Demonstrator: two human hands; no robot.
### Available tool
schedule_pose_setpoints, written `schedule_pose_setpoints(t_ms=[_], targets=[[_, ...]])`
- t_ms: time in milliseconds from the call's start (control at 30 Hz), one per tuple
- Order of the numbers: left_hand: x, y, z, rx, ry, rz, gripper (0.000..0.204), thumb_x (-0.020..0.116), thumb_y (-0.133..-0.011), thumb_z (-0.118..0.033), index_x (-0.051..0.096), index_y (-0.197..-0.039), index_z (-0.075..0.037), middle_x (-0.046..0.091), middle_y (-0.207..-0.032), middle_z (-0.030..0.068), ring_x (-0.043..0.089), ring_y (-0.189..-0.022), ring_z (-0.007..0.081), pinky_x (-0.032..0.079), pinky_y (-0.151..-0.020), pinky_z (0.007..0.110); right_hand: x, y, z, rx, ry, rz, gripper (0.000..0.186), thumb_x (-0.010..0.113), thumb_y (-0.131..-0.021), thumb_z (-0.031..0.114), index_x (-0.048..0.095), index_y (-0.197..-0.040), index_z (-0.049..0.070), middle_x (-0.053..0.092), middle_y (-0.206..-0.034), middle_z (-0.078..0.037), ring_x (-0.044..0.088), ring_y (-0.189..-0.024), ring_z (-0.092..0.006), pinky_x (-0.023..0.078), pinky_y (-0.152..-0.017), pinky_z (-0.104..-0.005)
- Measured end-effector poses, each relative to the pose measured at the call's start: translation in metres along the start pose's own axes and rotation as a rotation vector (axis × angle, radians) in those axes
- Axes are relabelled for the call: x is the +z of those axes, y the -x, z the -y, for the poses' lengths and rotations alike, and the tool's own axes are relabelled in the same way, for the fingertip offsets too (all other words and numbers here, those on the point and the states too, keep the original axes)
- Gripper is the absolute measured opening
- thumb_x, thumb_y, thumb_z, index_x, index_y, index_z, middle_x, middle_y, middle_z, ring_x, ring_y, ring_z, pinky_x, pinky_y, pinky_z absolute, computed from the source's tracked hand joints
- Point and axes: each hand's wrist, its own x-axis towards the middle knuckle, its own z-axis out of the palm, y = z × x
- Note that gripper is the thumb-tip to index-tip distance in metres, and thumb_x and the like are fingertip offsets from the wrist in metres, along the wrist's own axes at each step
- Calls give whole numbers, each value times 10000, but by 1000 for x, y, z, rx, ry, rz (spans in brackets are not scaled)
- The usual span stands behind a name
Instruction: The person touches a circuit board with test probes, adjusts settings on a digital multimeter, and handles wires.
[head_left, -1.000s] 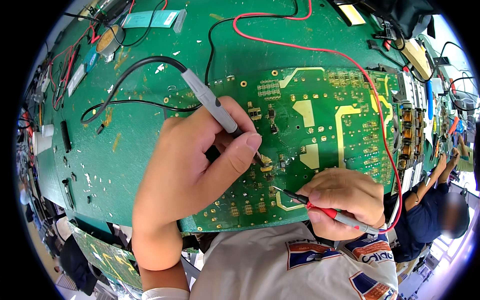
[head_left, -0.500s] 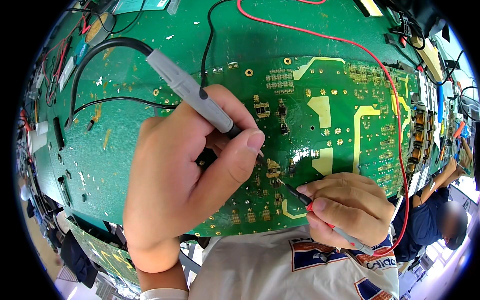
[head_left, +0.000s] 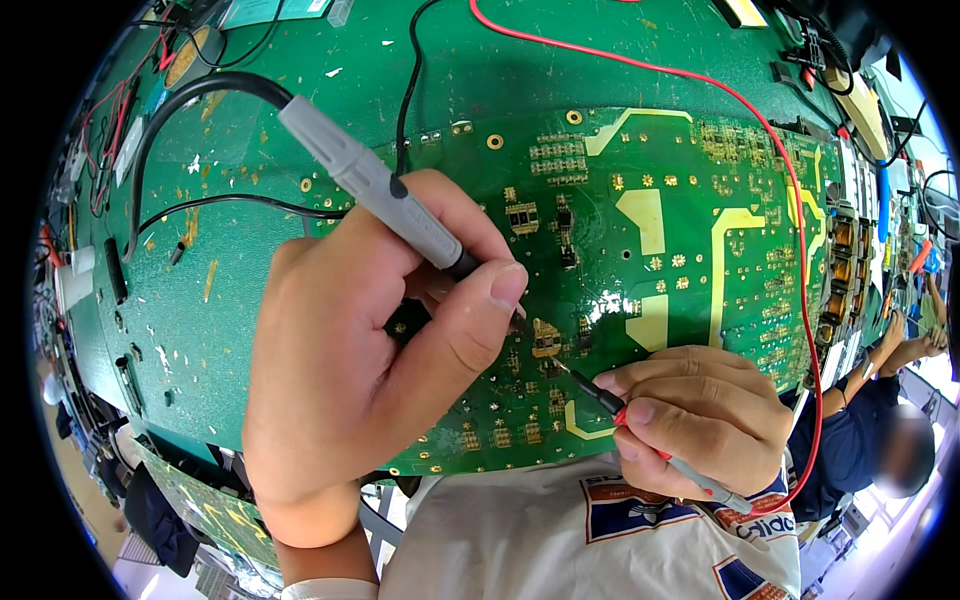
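Hands (head_left: 345, 340) over circuit board (head_left: 600, 180), flecked green tabletop (head_left: 500, 75), co-worker (head_left: 862, 440) rightward

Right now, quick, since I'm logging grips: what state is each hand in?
Left hand: closed, holding the gray probe.
Right hand: closed, holding the black-and-red probe.

left fingers (head_left: 470, 330) pinch grey probe (head_left: 345, 155), slanting toward circuit board (head_left: 598, 255) | right fingers (head_left: 705, 420) grip red-and-black probe (head_left: 601, 398), tip near gold component (head_left: 546, 338) | red lead (head_left: 802, 250) crosses board's right side | green surface (head_left: 260, 145) beneath; black tube (head_left: 116, 270) at left
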Motion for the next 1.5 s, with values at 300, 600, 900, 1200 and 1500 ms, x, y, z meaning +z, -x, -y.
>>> schedule_pose_setpoints(t_ms=[300,600,900,1200,1500], targets=[[-3,2,-3,-17,-36,2,272,661,-971,-217,583,-932,41,643,-801,82,657,-719,147,535,-658,252,-1,-1,0,-17,4,19,171,769,-675,-84,657,-803,-65,665,-724,-133,733,-667,-266,625,-595,-340],[-2,0,-6,-31,-54,31,205,677,-945,-146,594,-921,39,657,-800,86,673,-727,149,534,-656,249,-1,0,-1,-25,27,27,169,763,-688,-74,656,-819,-64,664,-736,-132,731,-672,-261,621,-595,-341],[0,1,-7,6,-56,16,187,686,-929,-132,606,-908,36,651,-795,82,669,-720,147,521,-641,244,1,0,-1,-25,37,15,171,759,-703,-67,647,-831,-55,665,-723,-134,732,-666,-275,611,-580,-344],[0,0,-7,29,-80,14,195,684,-935,-136,609,-896,40,655,-788,82,669,-709,141,511,-630,240,0,-1,-1,-31,28,21,165,761,-693,-86,661,-822,-65,662,-738,-125,728,-671,-256,621,-600,-326],[1,0,-5,31,-76,6,191,676,-943,-138,609,-896,35,664,-779,82,668,-697,135,515,-627,238,1,-1,-1,-38,43,28,171,755,-727,-79,641,-851,-56,660,-714,-133,725,-645,-288,614,-571,-357]])
